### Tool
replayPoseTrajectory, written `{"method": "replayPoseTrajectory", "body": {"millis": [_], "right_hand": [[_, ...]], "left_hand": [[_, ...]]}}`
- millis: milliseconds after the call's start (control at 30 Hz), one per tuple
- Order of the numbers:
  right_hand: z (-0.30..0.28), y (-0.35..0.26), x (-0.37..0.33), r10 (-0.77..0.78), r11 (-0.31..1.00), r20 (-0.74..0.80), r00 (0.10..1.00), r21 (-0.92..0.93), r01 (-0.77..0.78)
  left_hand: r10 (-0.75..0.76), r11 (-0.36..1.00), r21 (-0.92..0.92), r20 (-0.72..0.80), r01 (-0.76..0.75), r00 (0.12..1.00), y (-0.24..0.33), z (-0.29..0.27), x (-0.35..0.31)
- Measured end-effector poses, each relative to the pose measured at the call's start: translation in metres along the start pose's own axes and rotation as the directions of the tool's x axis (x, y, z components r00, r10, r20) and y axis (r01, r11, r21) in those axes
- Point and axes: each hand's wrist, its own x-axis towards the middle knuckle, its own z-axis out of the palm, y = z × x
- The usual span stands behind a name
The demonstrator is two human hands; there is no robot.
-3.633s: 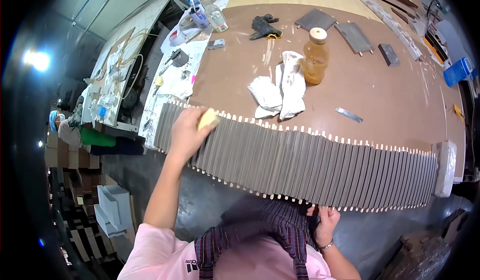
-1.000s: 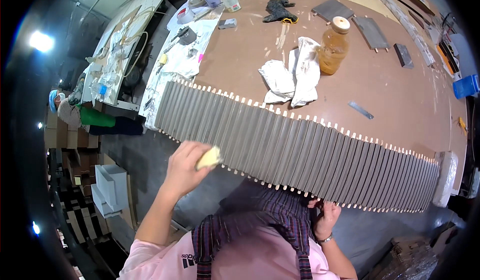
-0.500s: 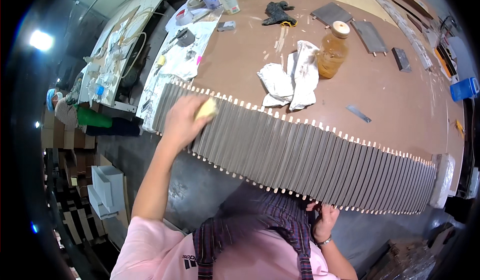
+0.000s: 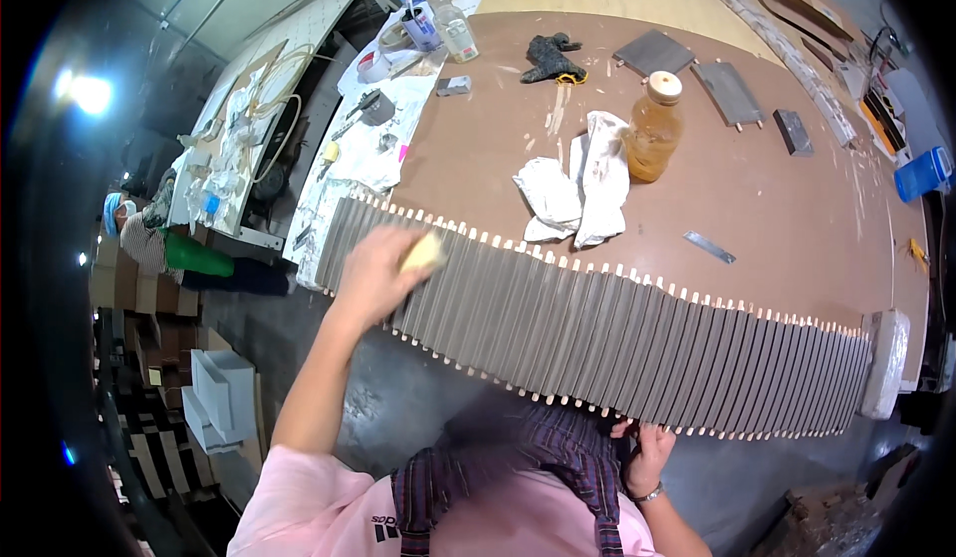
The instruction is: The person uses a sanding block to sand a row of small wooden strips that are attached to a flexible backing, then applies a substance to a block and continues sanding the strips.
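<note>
Left hand point(image 4: 376, 266) is up off the slats' lower edge, where it was 1.0 s ago; now it's over the left part of the slat row point(image 4: 588, 323), close to the upper edge, yellow block point(image 4: 426, 252) with it. Whole bench sits a bit lower in frame than 0.5 s ago. Right hand's spot on the row unchanged.

Biggest to smallest:
- 1 brown workbench point(image 4: 807, 223), centre to upper right.
- 1 slat row, grey, curving from centre left to lower right. Slats too tightly packed for a reliable count; pale pegs stick out along both long edges.
- 2 hands. Left: fingers curled, closed on the yellow block, thumb side to frame right. Can't tell if the block presses on the slats. Right: lower centre-right, fingers bent at the row's lower edge by the peg ends; can't tell if it pinches anything.
- White cloth point(image 4: 602, 184), centre, bunched in two lumps; can't tell if 1 or 2 pieces.
- 1 jar point(image 4: 652, 141) of amber liquid, upright, just right of the cloth.
- 2 grey panels point(image 4: 729, 94), upper right.
- 1 dark glove point(image 4: 551, 57), upper centre.
- 1 dark block point(image 4: 794, 132), upper right.
- 1 metal strip point(image 4: 709, 246), right of centre.
- 1 yellow block, in left hand.
- 1 small grey block point(image 4: 454, 86), upper left of centre.
</note>
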Motion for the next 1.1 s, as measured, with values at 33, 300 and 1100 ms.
{"method": "replayPoseTrajectory", "body": {"millis": [33,300,1100], "right_hand": [[0.001,-0.002,-0.001,-0.001,1.0,-0.002,1.0,0.001,0.001],[0.009,-0.008,-0.003,0.035,0.999,0.006,0.999,0.03,-0.035],[0.0,-0.009,0.0,0.038,0.999,0.116,0.993,0.03,-0.041]], "left_hand": [[-0.003,1.0,0.03,0.088,0.0,0.996,-0.002,-0.008,-0.023],[-0.142,0.985,-0.095,0.038,0.145,0.989,0.008,-0.03,-0.045],[-0.077,0.995,0.069,0.111,0.07,0.991,0.02,-0.034,-0.108]]}}
